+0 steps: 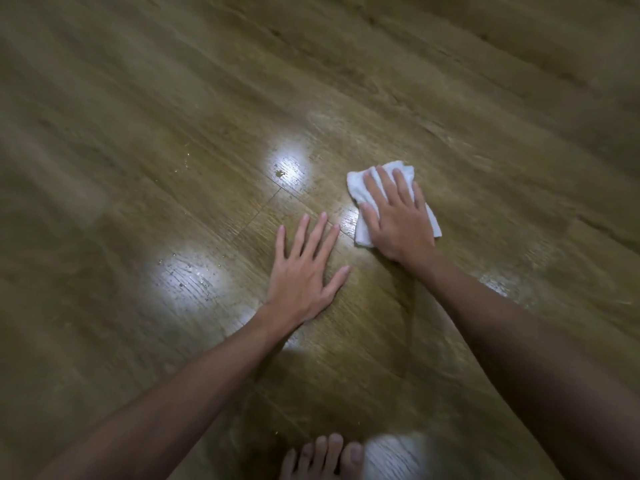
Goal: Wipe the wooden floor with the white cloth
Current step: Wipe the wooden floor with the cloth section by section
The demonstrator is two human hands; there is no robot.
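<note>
White cloth [360,188] lay flat under your right hand [394,216], fingers spread and pressing it to the wooden floor [138,133]. Just beside it, your left hand [304,271] rested open, fingers splayed; specks nearby were perhaps droplets.

The right hand [394,216] lies flat over the middle of the white cloth [360,188], so only the cloth's edges show and its folds underneath cannot be made out. Both forearms run off the bottom and right edges, and the bare foot [322,455] at the bottom edge is cut off past the toes, with a blurred pale patch [394,455] just beside it that cannot be identified. The wooden floor [138,98] smears into blur toward the left and top edges, and the small specks [187,271] in the bright reflections are too small to tell what they are.
</note>
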